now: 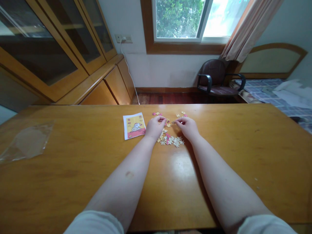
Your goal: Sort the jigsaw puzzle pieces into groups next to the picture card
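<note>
Both arms stretch out over a wooden table, with loose jigsaw puzzle pieces [175, 141] in a small heap between and in front of my hands. My left hand [156, 126] is closed in a pinch at the left of the pieces; what its fingertips hold, if anything, is too small to make out. On the right, my right hand [187, 126] pinches a small pale puzzle piece [173, 122] between thumb and forefinger. More pieces, pink and yellow, lie beyond the hands. Just left of my left hand lies a picture card [134, 126] with a white cartoon animal on yellow and pink.
A clear plastic bag [29, 139] lies flat at the table's left. Beyond the far edge of the table [97, 156] are a glass-door cabinet [65, 74], a brown armchair [214, 76], a bed [265, 91] and a window [180, 19] with a curtain.
</note>
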`<control>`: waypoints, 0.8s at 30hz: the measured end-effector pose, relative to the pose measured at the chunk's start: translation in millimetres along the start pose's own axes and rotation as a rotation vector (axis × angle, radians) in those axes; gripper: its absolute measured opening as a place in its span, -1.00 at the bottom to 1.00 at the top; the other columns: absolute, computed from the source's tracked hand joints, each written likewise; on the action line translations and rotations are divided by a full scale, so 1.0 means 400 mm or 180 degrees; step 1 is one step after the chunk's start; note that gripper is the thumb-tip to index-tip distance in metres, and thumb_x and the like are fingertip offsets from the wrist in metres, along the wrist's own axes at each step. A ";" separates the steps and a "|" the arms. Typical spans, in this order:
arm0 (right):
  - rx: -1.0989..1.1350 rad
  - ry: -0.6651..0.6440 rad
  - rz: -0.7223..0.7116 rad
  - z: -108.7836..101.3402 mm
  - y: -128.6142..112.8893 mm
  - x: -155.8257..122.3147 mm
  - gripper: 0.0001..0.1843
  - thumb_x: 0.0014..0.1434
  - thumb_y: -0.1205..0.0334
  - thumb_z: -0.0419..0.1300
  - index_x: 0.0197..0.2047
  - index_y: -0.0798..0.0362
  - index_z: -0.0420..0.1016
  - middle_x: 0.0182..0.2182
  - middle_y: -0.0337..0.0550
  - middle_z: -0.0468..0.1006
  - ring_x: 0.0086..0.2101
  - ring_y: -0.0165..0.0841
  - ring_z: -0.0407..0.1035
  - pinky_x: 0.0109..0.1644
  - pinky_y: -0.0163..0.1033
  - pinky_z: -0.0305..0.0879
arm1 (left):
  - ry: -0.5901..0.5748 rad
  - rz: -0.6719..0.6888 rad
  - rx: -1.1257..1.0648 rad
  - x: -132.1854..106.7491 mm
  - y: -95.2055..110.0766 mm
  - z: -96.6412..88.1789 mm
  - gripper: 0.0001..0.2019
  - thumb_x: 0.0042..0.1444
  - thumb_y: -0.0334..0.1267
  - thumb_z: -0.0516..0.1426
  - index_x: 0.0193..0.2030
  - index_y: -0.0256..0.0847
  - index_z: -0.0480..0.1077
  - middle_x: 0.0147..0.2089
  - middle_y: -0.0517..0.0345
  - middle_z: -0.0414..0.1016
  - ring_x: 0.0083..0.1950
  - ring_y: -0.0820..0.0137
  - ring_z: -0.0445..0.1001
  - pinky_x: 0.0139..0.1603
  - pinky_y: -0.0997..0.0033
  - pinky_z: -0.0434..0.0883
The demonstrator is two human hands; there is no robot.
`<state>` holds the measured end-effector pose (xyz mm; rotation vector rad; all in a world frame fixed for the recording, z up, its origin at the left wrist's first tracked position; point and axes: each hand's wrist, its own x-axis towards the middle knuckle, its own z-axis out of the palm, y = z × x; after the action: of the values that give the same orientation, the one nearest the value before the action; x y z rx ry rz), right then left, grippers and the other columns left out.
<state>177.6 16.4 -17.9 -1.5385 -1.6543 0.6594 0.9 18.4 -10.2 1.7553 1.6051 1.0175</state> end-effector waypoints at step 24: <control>-0.1135 -0.0613 -0.0613 0.001 -0.014 -0.018 -0.78 0.14 0.19 0.11 -0.40 0.01 0.56 -0.39 -0.17 0.50 -0.34 -0.37 0.34 -0.24 -0.31 0.20 | 0.0337 -0.0042 0.1494 -0.003 -0.016 -0.008 -0.72 0.09 -0.33 0.01 -0.16 -0.08 0.51 -0.12 0.08 0.56 -0.05 0.18 0.44 0.01 0.19 0.33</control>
<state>173.9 8.8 -15.1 -1.5673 -2.1257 0.4358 -5.3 17.8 -13.8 2.0086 2.0455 0.7784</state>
